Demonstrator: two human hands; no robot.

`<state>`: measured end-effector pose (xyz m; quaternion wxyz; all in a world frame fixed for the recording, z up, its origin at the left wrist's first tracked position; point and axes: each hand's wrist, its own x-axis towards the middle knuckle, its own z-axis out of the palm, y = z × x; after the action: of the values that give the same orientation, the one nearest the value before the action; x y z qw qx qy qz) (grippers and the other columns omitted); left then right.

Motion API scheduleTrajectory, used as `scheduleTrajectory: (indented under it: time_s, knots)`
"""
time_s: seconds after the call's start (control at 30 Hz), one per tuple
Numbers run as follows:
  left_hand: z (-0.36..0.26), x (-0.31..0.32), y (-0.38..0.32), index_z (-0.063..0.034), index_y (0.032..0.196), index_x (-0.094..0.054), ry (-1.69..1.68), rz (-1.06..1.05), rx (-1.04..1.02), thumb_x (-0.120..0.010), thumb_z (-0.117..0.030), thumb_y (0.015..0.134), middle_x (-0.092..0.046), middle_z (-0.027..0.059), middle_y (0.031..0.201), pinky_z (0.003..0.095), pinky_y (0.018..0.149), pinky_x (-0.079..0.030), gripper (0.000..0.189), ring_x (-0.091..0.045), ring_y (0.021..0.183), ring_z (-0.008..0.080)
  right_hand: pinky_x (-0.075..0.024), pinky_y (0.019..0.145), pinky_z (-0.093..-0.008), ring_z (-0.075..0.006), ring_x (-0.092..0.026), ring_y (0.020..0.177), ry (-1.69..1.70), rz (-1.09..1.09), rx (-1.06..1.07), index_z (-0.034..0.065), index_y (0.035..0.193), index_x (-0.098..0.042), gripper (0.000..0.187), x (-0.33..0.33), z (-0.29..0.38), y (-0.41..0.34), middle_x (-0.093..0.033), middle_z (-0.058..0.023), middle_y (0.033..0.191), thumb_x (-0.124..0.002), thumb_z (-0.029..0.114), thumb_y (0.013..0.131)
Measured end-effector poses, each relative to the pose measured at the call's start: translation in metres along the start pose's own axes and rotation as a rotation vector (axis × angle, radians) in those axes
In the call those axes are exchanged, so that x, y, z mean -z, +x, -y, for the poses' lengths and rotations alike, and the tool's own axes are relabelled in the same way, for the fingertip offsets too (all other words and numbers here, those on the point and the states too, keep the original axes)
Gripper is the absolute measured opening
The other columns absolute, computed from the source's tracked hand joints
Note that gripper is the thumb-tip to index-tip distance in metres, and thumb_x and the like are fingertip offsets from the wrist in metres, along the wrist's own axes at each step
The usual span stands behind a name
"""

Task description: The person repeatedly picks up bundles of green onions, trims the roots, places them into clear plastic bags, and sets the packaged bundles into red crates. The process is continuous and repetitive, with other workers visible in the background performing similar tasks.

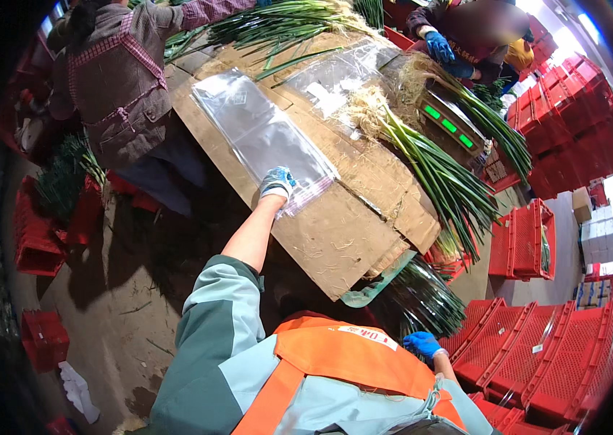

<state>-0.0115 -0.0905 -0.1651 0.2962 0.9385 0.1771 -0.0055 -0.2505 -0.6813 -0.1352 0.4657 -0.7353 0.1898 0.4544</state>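
My left hand [278, 182], in a white and blue glove, rests on the near end of a stack of clear plastic bags [279, 138]. Its fingers are curled; whether they pinch a bag is unclear. Low at the right, my right hand [421, 345] in a blue glove is beside the dark green leaves of scallions in clear plastic [429, 299]; its grip cannot be made out. Loose scallions [426, 157] with pale roots lie on the cardboard-covered table [333, 244], right of the bags. A scale [450, 128] with green displays stands beyond, another bunch [480, 114] across it.
A person in a checked apron [122, 81] stands at the far left of the table. Another person's blue-gloved hands [439, 49] are behind the scale. Red plastic crates [535, 337] are stacked close on my right; more crates [40, 234] stand on the floor at left.
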Motion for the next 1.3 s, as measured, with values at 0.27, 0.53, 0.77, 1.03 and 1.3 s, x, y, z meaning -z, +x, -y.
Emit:
scheduleTrajectory:
  time_s: [0.27,0.53,0.77,1.03,1.3]
  knots:
    - [0.006,-0.001,0.000,-0.0047,0.080,-0.064,0.061,-0.099,-0.233,-0.075,-0.032,0.072,-0.064,0.0206,0.087,0.0443,0.073,-0.049,0.031,-0.061,0.082,0.0387,-0.0507,0.077,-0.0302,-0.0161,-0.063,0.084,-0.259,-0.039,0.167,-0.0001,0.102,-0.066,0.024,-0.029,0.078,0.023,-0.068,-0.0075,0.093,-0.055,0.019,0.092]
    - [0.012,0.024,0.026,-0.0055,0.080,-0.068,-0.204,0.074,-0.169,-0.076,-0.031,0.070,-0.064,0.0171,0.072,0.0381,0.065,-0.048,0.028,-0.061,0.067,0.0295,-0.0511,0.079,-0.0285,-0.0155,-0.064,0.085,-0.161,0.096,0.252,-0.0004,0.107,-0.065,0.027,-0.068,0.210,0.005,-0.068,-0.0083,0.097,-0.055,0.020,0.093]
    - [-0.086,0.045,-0.045,-0.0060,0.077,-0.070,-0.085,0.091,-0.368,-0.073,-0.040,0.072,-0.065,0.0170,0.078,0.0410,0.067,-0.048,0.035,-0.062,0.070,0.0325,-0.0458,0.092,-0.0353,-0.0186,-0.053,0.114,0.469,0.227,0.561,0.0115,0.132,-0.051,0.043,-0.166,0.351,0.087,-0.055,-0.0093,0.125,-0.058,0.027,0.093]
    - [-0.082,0.025,-0.067,-0.0035,0.076,-0.067,-0.236,-0.008,-0.098,-0.074,-0.033,0.073,-0.064,0.0173,0.076,0.0409,0.067,-0.048,0.031,-0.062,0.073,0.0321,-0.0546,0.076,-0.0305,-0.0188,-0.067,0.092,0.647,0.192,0.382,0.0012,0.111,-0.064,0.027,-0.173,0.344,0.126,-0.068,-0.0098,0.102,-0.055,0.019,0.092]
    - [-0.092,0.002,-0.072,-0.0042,0.091,-0.060,-0.265,-0.028,-0.081,-0.073,-0.015,0.074,-0.065,0.0146,0.085,0.0378,0.073,-0.050,0.024,-0.063,0.080,0.0300,-0.0519,0.067,-0.0263,-0.0156,-0.065,0.079,0.554,0.169,0.351,0.0048,0.105,-0.067,0.025,-0.172,0.344,0.137,-0.069,-0.0085,0.097,-0.055,0.022,0.092]
